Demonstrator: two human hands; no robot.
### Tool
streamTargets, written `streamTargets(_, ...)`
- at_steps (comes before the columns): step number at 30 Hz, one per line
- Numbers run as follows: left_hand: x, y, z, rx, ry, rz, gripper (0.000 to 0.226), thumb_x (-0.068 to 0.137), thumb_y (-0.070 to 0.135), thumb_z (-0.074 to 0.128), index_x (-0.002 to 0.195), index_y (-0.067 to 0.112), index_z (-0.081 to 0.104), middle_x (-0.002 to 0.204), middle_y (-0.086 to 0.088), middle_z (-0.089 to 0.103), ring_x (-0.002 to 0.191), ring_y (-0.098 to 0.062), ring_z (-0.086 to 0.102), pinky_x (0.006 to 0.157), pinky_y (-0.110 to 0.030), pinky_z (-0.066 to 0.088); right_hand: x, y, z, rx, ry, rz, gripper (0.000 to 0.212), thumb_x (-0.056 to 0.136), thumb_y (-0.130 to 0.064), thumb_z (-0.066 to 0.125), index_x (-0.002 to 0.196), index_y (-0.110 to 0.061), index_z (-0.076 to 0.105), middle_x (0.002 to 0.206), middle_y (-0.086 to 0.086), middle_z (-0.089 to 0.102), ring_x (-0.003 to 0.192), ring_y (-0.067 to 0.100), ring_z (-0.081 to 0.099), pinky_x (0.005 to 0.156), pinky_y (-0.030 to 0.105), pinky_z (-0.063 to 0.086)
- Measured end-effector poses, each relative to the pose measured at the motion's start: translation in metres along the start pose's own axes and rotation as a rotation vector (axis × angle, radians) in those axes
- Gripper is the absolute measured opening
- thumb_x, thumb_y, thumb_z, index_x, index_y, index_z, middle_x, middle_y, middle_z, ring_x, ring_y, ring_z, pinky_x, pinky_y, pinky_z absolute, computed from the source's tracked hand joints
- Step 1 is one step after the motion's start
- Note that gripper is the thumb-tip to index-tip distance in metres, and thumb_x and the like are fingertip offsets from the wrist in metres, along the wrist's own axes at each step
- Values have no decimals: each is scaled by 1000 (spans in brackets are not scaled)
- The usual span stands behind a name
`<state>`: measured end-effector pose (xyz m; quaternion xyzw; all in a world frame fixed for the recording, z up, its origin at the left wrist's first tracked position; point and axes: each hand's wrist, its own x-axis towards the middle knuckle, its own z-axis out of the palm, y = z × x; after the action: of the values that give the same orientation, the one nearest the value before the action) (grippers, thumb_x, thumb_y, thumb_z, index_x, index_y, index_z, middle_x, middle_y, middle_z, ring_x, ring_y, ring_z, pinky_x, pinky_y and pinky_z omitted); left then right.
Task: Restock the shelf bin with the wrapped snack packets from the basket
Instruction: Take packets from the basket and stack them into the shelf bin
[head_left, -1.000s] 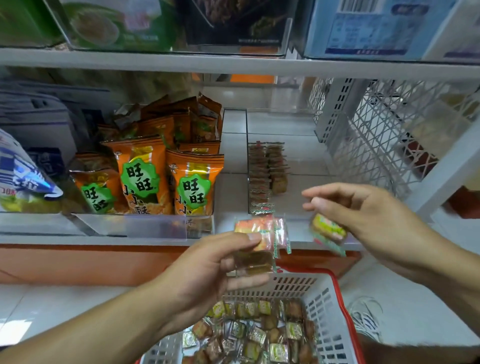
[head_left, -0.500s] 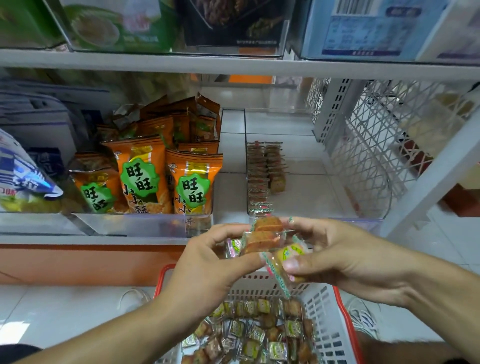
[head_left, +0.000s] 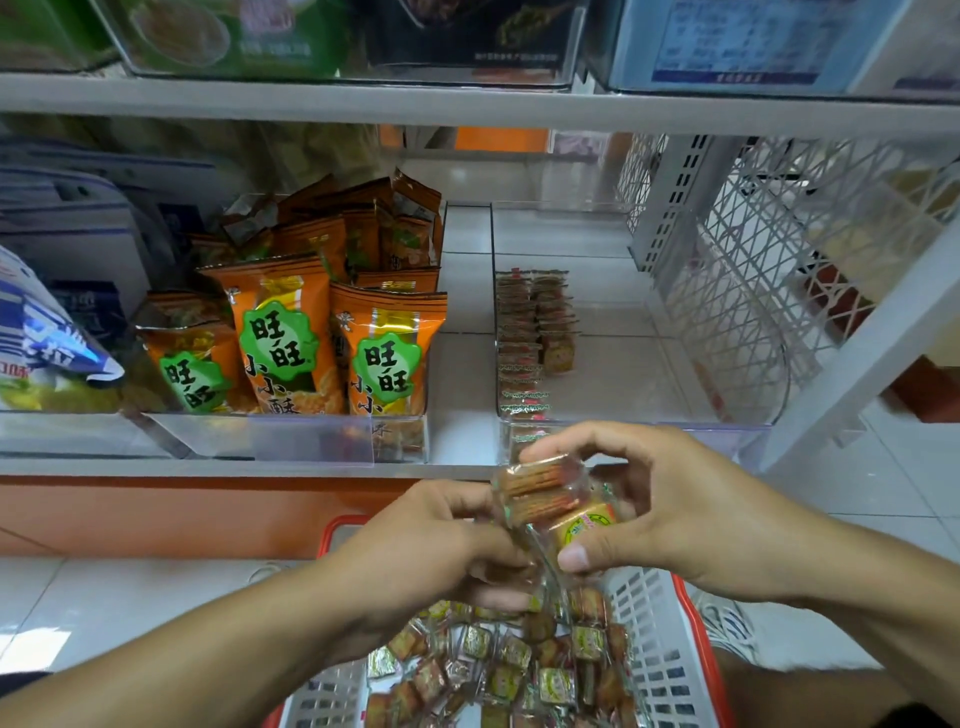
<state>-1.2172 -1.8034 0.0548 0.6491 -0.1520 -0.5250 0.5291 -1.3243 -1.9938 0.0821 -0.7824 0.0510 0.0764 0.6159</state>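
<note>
Both hands meet above the red-rimmed white plastic basket (head_left: 660, 654), just near of the clear plastic shelf bin (head_left: 639, 431). The left hand (head_left: 431, 551) and right hand (head_left: 670, 509) pinch a small stack of clear-wrapped brown snack packets (head_left: 545, 493), long axes running left-right, tilted up rightward. More packets stand in rows at the bin's left side (head_left: 519, 343).

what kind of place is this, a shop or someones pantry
Most likely a small shop or store aisle. White metal shelving holds clear bins, one with many identical orange snack bags facing front. A red-rimmed basket of wrapped packets sits below for restocking.
</note>
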Motion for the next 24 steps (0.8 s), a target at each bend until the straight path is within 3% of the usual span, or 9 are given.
streamTargets(2,1,4,-3,-190,-67,-75,36,83,-4,45,98,-1,77,96,-15,77,72,-17,72,78,-43,64,-3,-3,-3,-286,65,-88,61,73,-15,89,122,-42,65,116,-10,64,104,16,67,88,37,57)
streamTargets(5,0,12,-10,-353,-112,-135,50,97,19,34,125,-10,64,128,-27,67,114,-44,67,90,-56,59,-8,-7,-6,-518,71,-200,58,78,-21,85,125,-48,62,125,-13,55,106,17,60,84,40,54)
streamTargets(6,1,14,-11,-362,-138,-141,55,102,35,40,131,-7,61,133,-27,63,123,-45,61,92,-57,58,-9,-8,-7,-520,58,-217,59,79,-18,84,124,-49,63,126,-13,55,107,17,60,82,42,55)
streamTargets(8,0,13,-13,-336,-220,-140,68,92,57,61,137,6,62,136,-22,63,124,-40,63,91,-54,59,-9,-9,-7,-530,35,-244,60,81,-9,83,123,-48,64,124,-13,55,110,18,61,81,42,55)
streamTargets(11,0,13,-12,-229,-290,-83,63,74,50,83,128,18,72,133,-8,69,120,-26,67,91,-47,60,-9,-9,-9,-528,25,-255,59,81,-2,81,119,-44,67,124,-12,56,116,18,61,87,39,54)
streamTargets(13,2,11,-11,-260,-294,-58,64,70,46,89,124,17,74,130,-9,71,116,-22,69,87,-40,60,-9,-8,-10,-507,41,-257,59,79,-2,82,120,-43,67,127,-12,56,117,18,60,90,34,53)
streamTargets(18,9,5,-12,-401,-107,18,49,69,30,90,108,3,77,120,-23,72,108,-28,73,81,-35,62,-5,-5,-20,-476,176,-184,77,75,-15,86,132,-56,55,125,-17,55,103,15,64,95,31,54)
streamTargets(22,9,-2,-8,-347,161,183,45,71,38,87,101,5,78,111,-15,77,99,-21,75,81,-30,62,-4,-7,-36,-469,431,-110,49,66,-44,81,113,-53,68,101,-17,69,90,9,69,86,37,58)
streamTargets(24,8,-4,-7,-300,282,242,47,70,43,86,100,8,78,106,-11,78,96,-21,75,82,-31,61,-4,-7,-39,-304,487,-110,45,61,-48,81,105,-45,74,92,-11,73,84,9,70,76,31,59)
